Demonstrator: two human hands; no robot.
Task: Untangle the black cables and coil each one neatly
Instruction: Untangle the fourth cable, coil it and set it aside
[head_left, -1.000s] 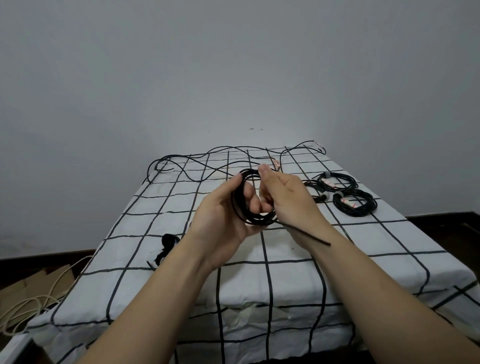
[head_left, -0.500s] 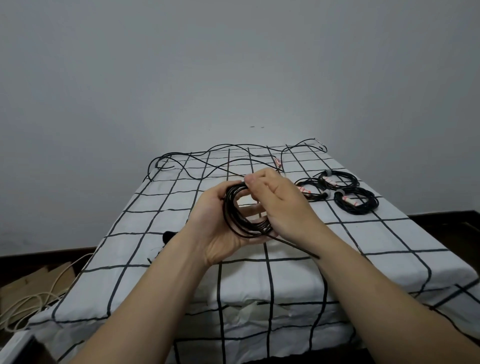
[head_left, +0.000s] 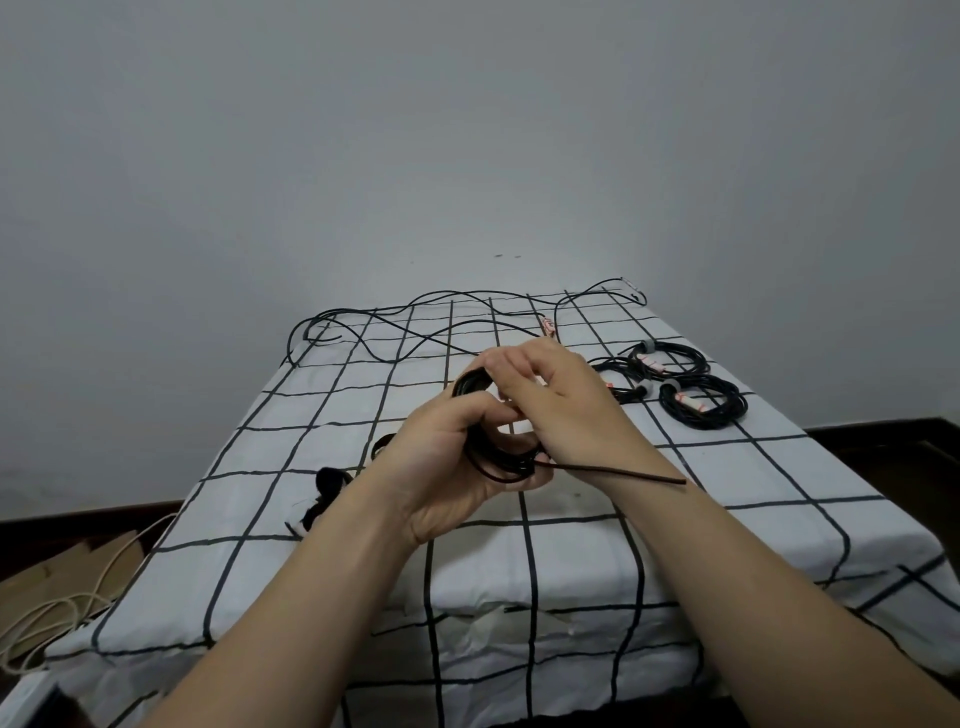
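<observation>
Right hand (head_left: 556, 395) moved onto top of thin black coiled cable (head_left: 496, 464), pinching it; left hand (head_left: 441, 478) grips lower loops (tail points right).

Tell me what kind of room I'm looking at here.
Probably a plain bedroom or spare room: a white grid-patterned sheet over what looks like a bed, a bare grey wall, cardboard down beside it.
</observation>
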